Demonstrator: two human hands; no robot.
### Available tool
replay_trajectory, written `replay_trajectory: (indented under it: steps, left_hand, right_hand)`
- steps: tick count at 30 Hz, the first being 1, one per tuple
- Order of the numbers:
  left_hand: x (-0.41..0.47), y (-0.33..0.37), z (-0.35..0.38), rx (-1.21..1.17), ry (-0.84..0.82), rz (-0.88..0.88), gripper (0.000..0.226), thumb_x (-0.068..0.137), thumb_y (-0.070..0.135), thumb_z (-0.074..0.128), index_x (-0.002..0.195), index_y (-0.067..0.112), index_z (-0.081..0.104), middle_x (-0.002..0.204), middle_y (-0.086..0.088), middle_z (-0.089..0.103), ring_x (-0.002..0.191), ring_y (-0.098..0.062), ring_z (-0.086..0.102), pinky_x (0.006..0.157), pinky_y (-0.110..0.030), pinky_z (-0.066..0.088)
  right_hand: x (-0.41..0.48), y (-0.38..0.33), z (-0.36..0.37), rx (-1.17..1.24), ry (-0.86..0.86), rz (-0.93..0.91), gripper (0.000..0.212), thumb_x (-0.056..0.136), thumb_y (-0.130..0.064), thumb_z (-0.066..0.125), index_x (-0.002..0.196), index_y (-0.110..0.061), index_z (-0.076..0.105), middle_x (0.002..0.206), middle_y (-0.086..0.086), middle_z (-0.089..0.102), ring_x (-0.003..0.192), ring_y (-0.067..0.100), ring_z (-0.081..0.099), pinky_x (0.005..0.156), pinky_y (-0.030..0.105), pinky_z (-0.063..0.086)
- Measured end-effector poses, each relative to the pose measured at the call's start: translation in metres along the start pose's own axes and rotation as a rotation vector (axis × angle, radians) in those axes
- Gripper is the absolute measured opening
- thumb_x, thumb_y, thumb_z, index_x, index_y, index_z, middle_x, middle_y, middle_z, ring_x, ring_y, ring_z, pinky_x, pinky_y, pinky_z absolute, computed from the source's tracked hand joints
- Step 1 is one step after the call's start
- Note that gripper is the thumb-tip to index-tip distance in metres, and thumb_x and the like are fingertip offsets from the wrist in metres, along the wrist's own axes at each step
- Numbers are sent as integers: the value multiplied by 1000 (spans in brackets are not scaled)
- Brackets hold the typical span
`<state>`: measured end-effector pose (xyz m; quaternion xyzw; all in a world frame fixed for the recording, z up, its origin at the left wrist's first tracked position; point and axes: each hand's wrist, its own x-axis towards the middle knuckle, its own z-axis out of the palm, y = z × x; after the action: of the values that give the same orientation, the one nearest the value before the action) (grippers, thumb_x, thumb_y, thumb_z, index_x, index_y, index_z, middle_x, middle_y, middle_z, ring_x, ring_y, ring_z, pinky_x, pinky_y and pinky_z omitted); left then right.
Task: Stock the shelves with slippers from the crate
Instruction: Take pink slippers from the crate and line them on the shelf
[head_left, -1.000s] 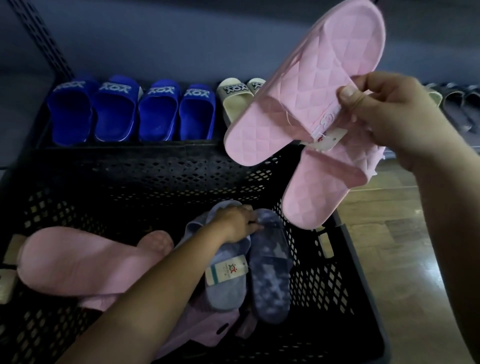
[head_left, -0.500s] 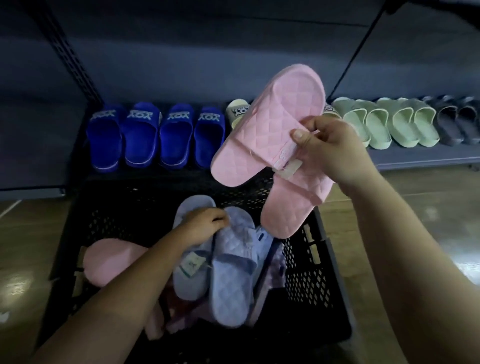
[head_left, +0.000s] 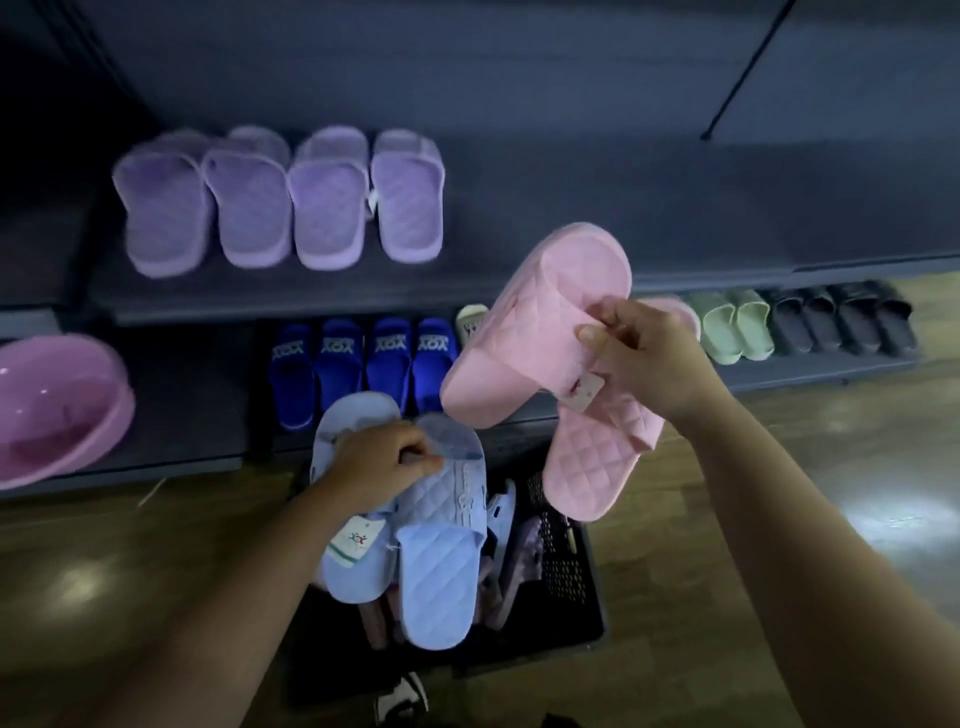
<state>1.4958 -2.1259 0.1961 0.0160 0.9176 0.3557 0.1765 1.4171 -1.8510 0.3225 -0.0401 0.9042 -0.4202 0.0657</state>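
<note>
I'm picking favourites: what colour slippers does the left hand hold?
Light blue quilted slippers, head view.

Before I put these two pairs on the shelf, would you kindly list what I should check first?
1. Right hand grips the pink quilted foam slippers: ok.
2. Left hand grips the pale blue quilted foam slippers: ok.
3. Pink pair clear of the black perforated plastic crate: ok.
4. Blue pair clear of the crate's contents: cannot tell.
5. Bare space on the dark upper shelf, right of the lilac quilted slippers: ok.
</note>
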Motion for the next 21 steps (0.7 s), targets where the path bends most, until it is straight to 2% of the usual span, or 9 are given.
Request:
replay_trajectory:
  steps: [2, 4, 6, 9, 12, 15, 17, 19, 21]
  left_hand:
    - [1, 23, -28, 41, 9, 43, 23, 64, 67, 44, 65, 45, 51, 61, 13, 55, 65, 0, 51, 85, -49, 45]
    - [6, 45, -52, 80, 8, 92, 25, 66, 65, 44, 63, 41, 51, 63, 11, 55, 66, -2, 51, 84, -48, 45]
    - [13, 65, -71, 103, 15, 148, 30, 66, 66, 41, 58, 37, 47, 67, 9, 55, 70, -8, 53, 82, -47, 45]
    - [35, 94, -92, 182, 105, 243, 27, 69, 61, 40, 56, 37, 41, 65, 13, 50, 72, -16, 54, 77, -47, 45]
    - [69, 132, -107, 324, 244, 324, 30, 71, 59, 36, 62, 31, 43, 66, 13, 46, 72, -20, 52, 74, -43, 42]
    - [117, 174, -117, 379, 303, 338, 32, 78, 56, 38, 67, 28, 47, 71, 12, 47, 79, -21, 52, 75, -39, 36]
    - [149, 194, -124, 400, 312, 289, 24, 90, 47, 44, 79, 28, 56, 86, 7, 56, 92, -24, 53, 85, -41, 32]
    - [193, 214, -127, 461, 330, 176, 26, 95, 39, 41, 102, 26, 63, 108, -2, 61, 105, -27, 51, 92, -43, 29]
    - [234, 227, -128, 538, 353, 85, 33, 97, 36, 35, 113, 24, 61, 112, -12, 60, 105, -31, 51, 88, -41, 30]
  right_hand:
    - [3, -13, -22, -3, 5, 34, 37, 81, -45, 59, 112, -26, 65, 86, -7, 65, 90, 19, 63, 90, 46, 51]
    - [10, -17, -44, 84, 38, 96, 47, 75, -51, 57, 116, -30, 63, 97, -4, 68, 96, 20, 65, 91, 47, 52]
    - [21, -12, -67, 101, 83, 138, 48, 74, -52, 57, 119, -37, 61, 107, 1, 68, 99, 23, 66, 92, 49, 52]
    - [38, 1, -104, -16, 133, 157, 39, 74, -62, 47, 112, -58, 53, 110, 4, 68, 101, 32, 64, 92, 54, 49]
    - [62, 17, -138, -183, 148, 189, 52, 75, -66, 37, 124, -53, 44, 129, -2, 59, 113, 30, 56, 98, 52, 44]
    - [98, 38, -166, -228, 104, 181, 52, 79, -64, 36, 127, -48, 46, 135, -2, 55, 120, 30, 51, 102, 52, 39]
    - [121, 48, -178, -291, 67, 172, 45, 86, -60, 38, 128, -47, 48, 135, -1, 55, 121, 30, 49, 101, 51, 39]
    - [151, 56, -194, -343, 7, 154, 43, 86, -62, 37, 126, -51, 47, 137, -5, 54, 122, 28, 48, 100, 46, 38]
    - [180, 59, -206, -401, -63, 135, 50, 79, -68, 32, 126, -55, 46, 140, -9, 50, 125, 26, 46, 99, 41, 35]
